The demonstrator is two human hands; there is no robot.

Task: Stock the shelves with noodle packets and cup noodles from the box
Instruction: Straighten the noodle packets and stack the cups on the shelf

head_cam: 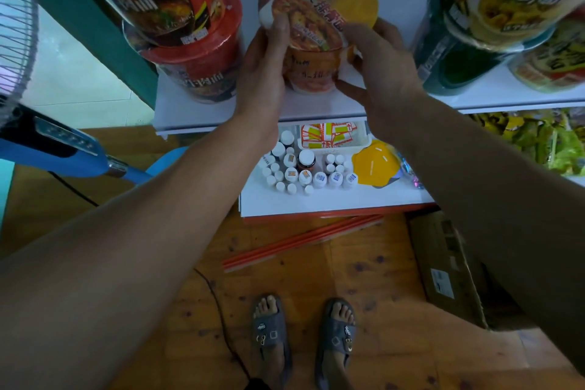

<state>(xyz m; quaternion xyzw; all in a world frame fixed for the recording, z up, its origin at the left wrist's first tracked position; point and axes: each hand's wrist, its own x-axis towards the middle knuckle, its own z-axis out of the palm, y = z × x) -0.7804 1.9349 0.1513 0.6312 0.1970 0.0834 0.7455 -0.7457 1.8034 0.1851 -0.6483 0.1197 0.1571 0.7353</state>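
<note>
The orange cup noodle (316,6) is at the middle of the upper white shelf (196,111), tilted so its yellow lid faces the camera. It seems to sit on a second orange cup (311,76), but I cannot tell this surely. The left hand (264,73) grips its left side with the thumb on the lid's edge, and the right hand (381,73) grips its right side. Just beside stand stacked red cups (190,41) on the left and green cups (468,25) on the right. Below, the lower shelf (316,204) carries small white bottles (294,168). The cardboard box (449,269) lies on the wooden floor (316,288) at the right.
</note>
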